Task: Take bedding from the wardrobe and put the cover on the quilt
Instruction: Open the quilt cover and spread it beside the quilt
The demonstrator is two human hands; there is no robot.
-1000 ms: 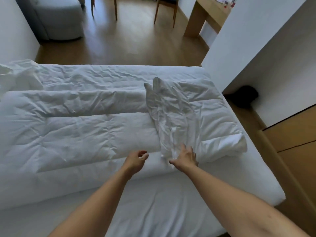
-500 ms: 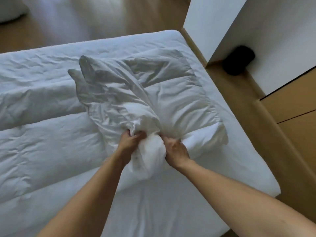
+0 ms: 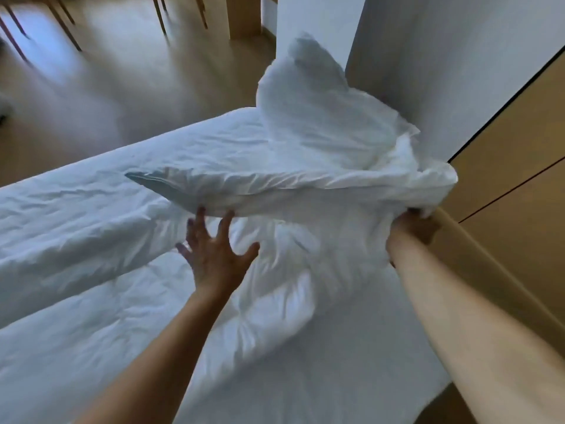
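Note:
The white cover (image 3: 321, 127) is lifted off the bed, billowing up at the right, its lower fold stretched across the middle of the view. My right hand (image 3: 411, 223) grips a bunched corner of it at the right, the fingers buried in cloth. My left hand (image 3: 215, 252) is spread with straight fingers, its fingertips touching the underside of the raised fold. The white quilt (image 3: 76, 240) lies folded across the bed below and to the left.
The bed's sheet (image 3: 305, 377) fills the foreground. A wooden wardrobe (image 3: 513, 185) and a wooden bed-side rail (image 3: 489, 270) run along the right. A white wall (image 3: 443, 56) stands behind the cover. Chair legs (image 3: 171, 13) stand on the wooden floor beyond.
Both hands gripped the bunched cover on the quilt half a second ago. Now the right hand has swung it up and to the right, and the left hand has let go and opened under the fold.

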